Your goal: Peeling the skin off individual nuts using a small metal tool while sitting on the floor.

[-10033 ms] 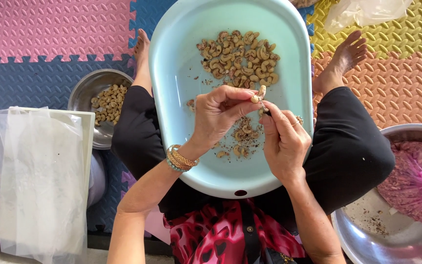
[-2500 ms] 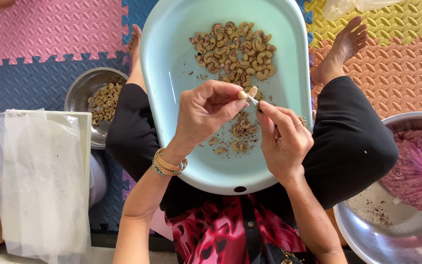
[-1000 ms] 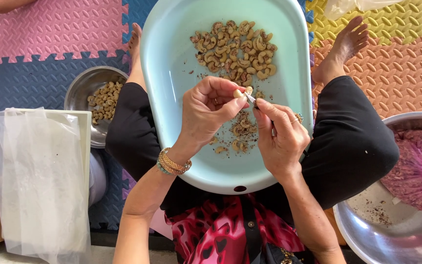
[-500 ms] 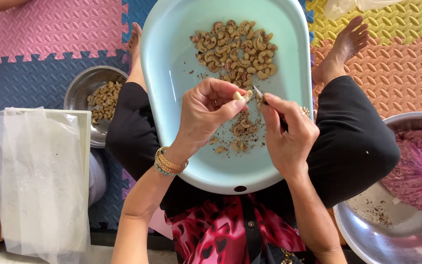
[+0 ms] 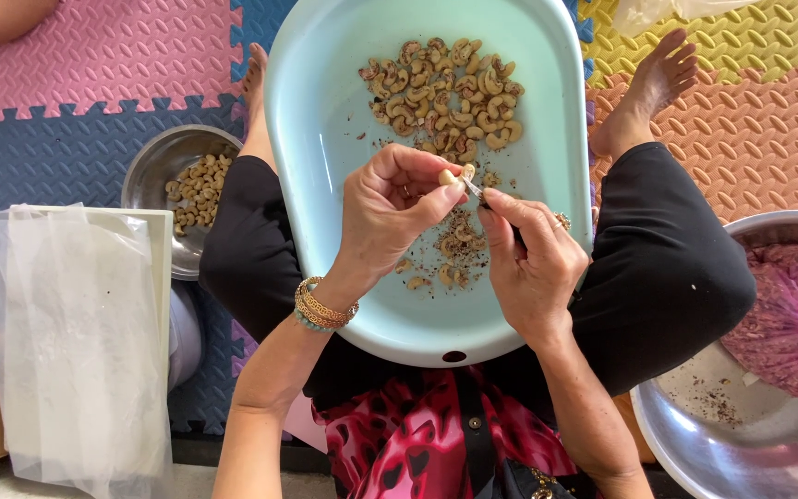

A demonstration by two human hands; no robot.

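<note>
A pale blue oval basin (image 5: 325, 120) rests on my lap. At its far end lies a heap of cashew nuts (image 5: 443, 92), and brown skin scraps with a few nuts (image 5: 459, 249) lie under my hands. My left hand (image 5: 390, 212) pinches one cashew nut (image 5: 454, 176) between thumb and fingertips above the basin. My right hand (image 5: 533, 263) grips a small knife (image 5: 473, 191), whose blade tip touches that nut. A ring shows on the right hand and bracelets circle the left wrist.
A steel bowl of peeled cashews (image 5: 191, 189) stands at my left knee. A white box lined with clear plastic (image 5: 76, 333) is at lower left. A big steel bowl (image 5: 731, 434) holding a pink plastic bag (image 5: 787, 314) is at right. Coloured foam mats (image 5: 741, 139) cover the floor; another person's limb shows top left.
Half a second ago my right hand had drawn the knife slightly away to the right; now the blade is back against the nut. My left hand has kept hold of the nut throughout.
</note>
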